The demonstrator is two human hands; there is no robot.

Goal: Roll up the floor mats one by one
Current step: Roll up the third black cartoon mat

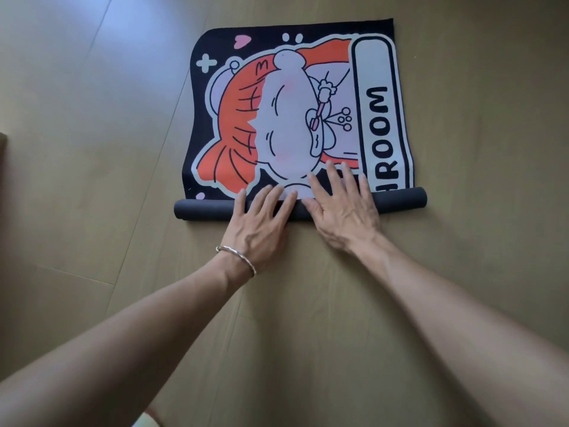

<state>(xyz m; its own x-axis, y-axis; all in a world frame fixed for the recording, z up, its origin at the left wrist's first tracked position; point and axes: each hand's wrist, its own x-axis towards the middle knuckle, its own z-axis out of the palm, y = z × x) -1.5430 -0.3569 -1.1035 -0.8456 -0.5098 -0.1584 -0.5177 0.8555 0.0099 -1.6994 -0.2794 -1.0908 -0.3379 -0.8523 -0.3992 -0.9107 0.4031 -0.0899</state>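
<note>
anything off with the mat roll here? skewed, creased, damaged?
Nothing serious. The mat lies flat, no tears or creases visible. Its rolled part sticks out slightly past the flat edges at both ends, perhaps just the wavy outline. The left hand and right hand press flat on it near the middle.

The mat (286,112) has a matt, short-napped cloth face with printed colours; its rolled underside (203,208) is smooth, dull dark grey (rubbery-looking). The floor (92,149) is smooth wood-grain plank with a faint sheen. The bracelet (238,257) is polished silvery metal.
</note>
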